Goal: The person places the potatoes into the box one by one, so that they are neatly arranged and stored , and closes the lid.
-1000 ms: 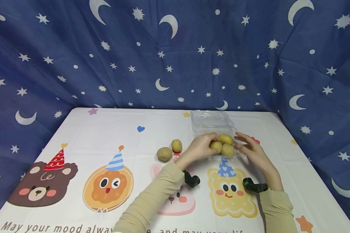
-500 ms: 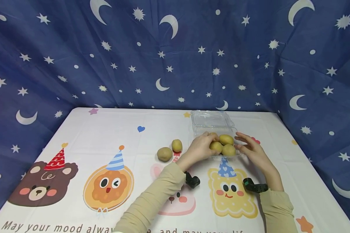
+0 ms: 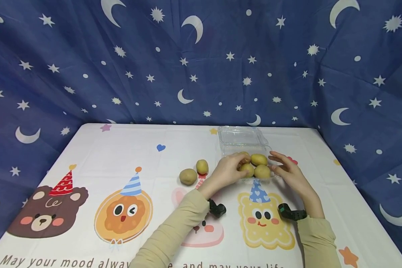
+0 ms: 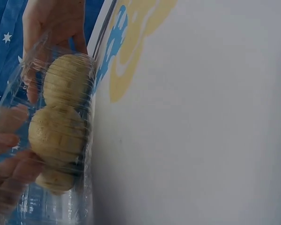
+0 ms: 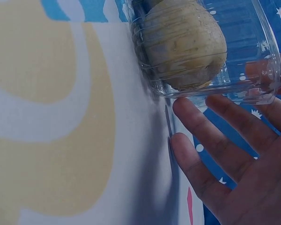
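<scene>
A clear plastic clamshell box point(image 5: 257, 96) stands with its lid point(image 3: 242, 136) swung back, holding several potatoes. My left hand point(image 3: 228, 169) reaches into its left end. The thumb lies against the front-left potato point(image 3: 246, 171) and the fingers curl over its far side, so the hand grips it. Beside it sit the front-right potato point(image 3: 262, 172) and the back-right potato point(image 3: 259, 159); the back-left one is mostly hidden by my fingers. My right hand point(image 3: 288, 171) has its fingers spread around the right end of the box, fingertips right at the wall and rim in the right wrist view.
Two loose potatoes, a larger brown potato point(image 3: 188, 176) and a smaller yellow potato point(image 3: 202, 167), lie on the table left of my left hand. A printed white tablecloth point(image 3: 127, 145) covers the table. Behind its far edge hangs a blue curtain point(image 3: 174, 74) with moons and stars.
The front-right potato has shifted very slightly to the right. My left hand stays at the box's left end with barely any motion, and my right hand holds its place.
</scene>
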Demonstrator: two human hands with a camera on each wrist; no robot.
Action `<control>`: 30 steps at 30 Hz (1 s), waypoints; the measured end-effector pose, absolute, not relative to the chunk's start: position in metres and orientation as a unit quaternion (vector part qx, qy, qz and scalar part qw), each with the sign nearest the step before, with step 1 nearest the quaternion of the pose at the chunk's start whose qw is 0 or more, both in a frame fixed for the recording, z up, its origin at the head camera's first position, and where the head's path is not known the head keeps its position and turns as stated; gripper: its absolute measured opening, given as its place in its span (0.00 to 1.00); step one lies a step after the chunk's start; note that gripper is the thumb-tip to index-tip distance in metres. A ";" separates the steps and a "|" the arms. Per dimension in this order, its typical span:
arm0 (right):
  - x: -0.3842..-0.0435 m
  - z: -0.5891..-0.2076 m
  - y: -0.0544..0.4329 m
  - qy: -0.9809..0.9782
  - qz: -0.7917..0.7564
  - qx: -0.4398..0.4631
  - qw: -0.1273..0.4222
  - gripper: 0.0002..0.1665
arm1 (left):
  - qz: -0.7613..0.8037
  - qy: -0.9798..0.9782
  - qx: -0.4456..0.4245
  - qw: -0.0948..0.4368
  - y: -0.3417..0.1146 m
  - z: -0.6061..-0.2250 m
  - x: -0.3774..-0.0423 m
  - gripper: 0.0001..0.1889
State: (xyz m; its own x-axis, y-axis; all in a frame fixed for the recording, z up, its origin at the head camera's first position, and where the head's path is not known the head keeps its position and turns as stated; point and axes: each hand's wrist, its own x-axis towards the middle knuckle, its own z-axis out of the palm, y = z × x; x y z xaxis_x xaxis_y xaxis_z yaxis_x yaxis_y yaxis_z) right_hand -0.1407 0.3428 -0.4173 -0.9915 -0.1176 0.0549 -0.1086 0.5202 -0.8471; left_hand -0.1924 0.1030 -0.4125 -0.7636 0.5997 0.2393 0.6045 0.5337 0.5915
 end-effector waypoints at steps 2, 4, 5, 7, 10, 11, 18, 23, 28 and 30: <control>-0.141 -0.417 0.343 0.873 -0.484 -0.063 0.005 0.31 | -0.357 -0.868 -0.345 -0.004 0.102 -0.412 -0.193 0.20; -0.141 -0.417 0.343 0.874 -0.483 -0.061 0.006 0.32 | -0.384 -0.856 -0.345 -0.018 0.101 -0.413 -0.194 0.19; -0.141 -0.417 0.343 0.873 -0.484 -0.061 0.007 0.32 | -0.405 -0.846 -0.345 -0.029 0.100 -0.412 -0.195 0.19; -0.141 -0.417 0.343 0.873 -0.485 -0.062 0.007 0.31 | -0.445 -0.824 -0.346 -0.050 0.099 -0.412 -0.195 0.19; -0.141 -0.418 0.343 0.872 -0.485 -0.062 0.007 0.31 | -0.496 -0.793 -0.346 -0.074 0.098 -0.409 -0.196 0.18; -0.141 -0.418 0.344 0.872 -0.485 -0.061 0.007 0.31 | -0.507 -0.785 -0.348 -0.078 0.097 -0.409 -0.196 0.18; -0.141 -0.416 0.343 0.875 -0.480 -0.060 0.008 0.31 | -0.523 -0.772 -0.355 -0.075 0.092 -0.406 -0.193 0.18; -0.141 -0.416 0.343 0.877 -0.477 -0.058 0.007 0.31 | -0.532 -0.767 -0.351 -0.076 0.086 -0.405 -0.190 0.18; -0.141 -0.417 0.342 0.875 -0.480 -0.063 0.003 0.31 | -0.534 -0.771 -0.339 -0.077 0.078 -0.402 -0.187 0.18; -0.141 -0.418 0.342 0.874 -0.482 -0.066 0.001 0.31 | -0.533 -0.773 -0.336 -0.075 0.075 -0.401 -0.186 0.18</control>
